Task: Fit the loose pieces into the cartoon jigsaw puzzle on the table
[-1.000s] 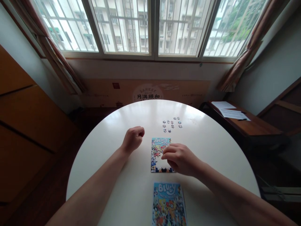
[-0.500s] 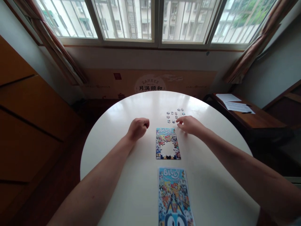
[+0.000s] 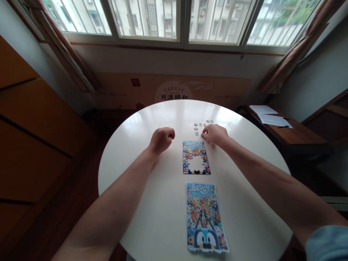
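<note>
My right hand [image 3: 216, 134] is at the near right side of the loose puzzle pieces [image 3: 196, 124], fingertips pinched down at the tabletop. A puzzle piece lies under these fingertips, mostly hidden by them. My left hand [image 3: 162, 140] rests on the table as a closed fist, with no object visible in it. Between the hands and slightly nearer lies the partly filled jigsaw puzzle [image 3: 186, 157], with an unfilled white gap in its lower middle. Closer to me is a printed picture sheet [image 3: 206, 214] reading "Bluey", with a blue dog's face at the bottom.
The round white table [image 3: 152, 217] carries all of this. Beyond it stand a printed panel [image 3: 108, 85] and barred windows. A brown side table [image 3: 296, 136] with papers [image 3: 274, 120] and dark pens is on the right. Wooden cabinet doors [image 3: 35, 145] are on the left.
My right fingertips have moved slightly left, onto the spot of a loose piece that showed before. The view has tilted down, bringing the whole picture sheet into sight. My left fist stays closed.
</note>
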`<state>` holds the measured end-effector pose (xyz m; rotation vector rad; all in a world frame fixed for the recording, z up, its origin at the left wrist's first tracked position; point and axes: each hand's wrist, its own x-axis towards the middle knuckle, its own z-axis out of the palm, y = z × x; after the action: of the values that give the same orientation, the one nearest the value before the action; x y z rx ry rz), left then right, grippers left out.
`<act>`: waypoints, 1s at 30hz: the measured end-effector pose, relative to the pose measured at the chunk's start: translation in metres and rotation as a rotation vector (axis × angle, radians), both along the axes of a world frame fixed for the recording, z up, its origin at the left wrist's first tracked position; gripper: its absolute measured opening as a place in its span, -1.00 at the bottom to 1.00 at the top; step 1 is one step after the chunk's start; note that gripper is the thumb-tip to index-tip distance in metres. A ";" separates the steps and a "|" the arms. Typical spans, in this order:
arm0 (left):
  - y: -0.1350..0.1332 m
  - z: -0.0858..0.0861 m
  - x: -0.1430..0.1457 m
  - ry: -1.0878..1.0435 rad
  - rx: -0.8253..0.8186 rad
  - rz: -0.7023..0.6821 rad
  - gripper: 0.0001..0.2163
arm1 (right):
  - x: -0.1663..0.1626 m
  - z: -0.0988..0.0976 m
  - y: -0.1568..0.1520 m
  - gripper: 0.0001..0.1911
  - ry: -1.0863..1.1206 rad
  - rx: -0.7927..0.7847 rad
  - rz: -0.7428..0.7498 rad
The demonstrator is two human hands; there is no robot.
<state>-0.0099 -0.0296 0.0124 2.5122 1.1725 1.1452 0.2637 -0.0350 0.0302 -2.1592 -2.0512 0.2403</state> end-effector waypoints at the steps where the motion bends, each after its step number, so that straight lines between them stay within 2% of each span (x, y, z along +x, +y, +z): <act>1: 0.000 0.000 0.000 0.002 0.004 -0.001 -0.78 | 0.002 0.001 0.002 -0.77 0.028 -0.022 -0.016; 6: 0.000 0.001 0.001 0.006 0.015 0.002 -0.77 | 0.010 0.005 0.009 -0.75 0.203 -0.161 -0.087; 10: -0.001 0.002 0.001 0.012 0.020 0.013 -0.77 | 0.014 0.002 0.007 -0.73 0.312 -0.175 -0.114; 15: -0.001 0.001 0.003 0.015 0.011 0.007 -0.76 | 0.024 -0.007 -0.006 -0.70 0.424 -0.112 -0.120; 21: 0.000 -0.002 0.007 0.005 0.015 0.003 -0.75 | 0.040 -0.029 -0.023 -0.61 0.524 0.007 -0.082; 26: -0.001 -0.002 0.010 0.009 -0.011 0.010 -0.73 | 0.045 -0.041 -0.032 -0.67 0.454 0.266 0.022; 30: -0.001 -0.004 0.011 0.005 -0.005 0.018 -0.74 | 0.045 -0.042 -0.035 -0.68 0.427 0.296 0.058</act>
<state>0.0007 -0.0310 0.0089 2.5075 1.2006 1.1395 0.3088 -0.0699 -0.0115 -1.7023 -1.7791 0.3455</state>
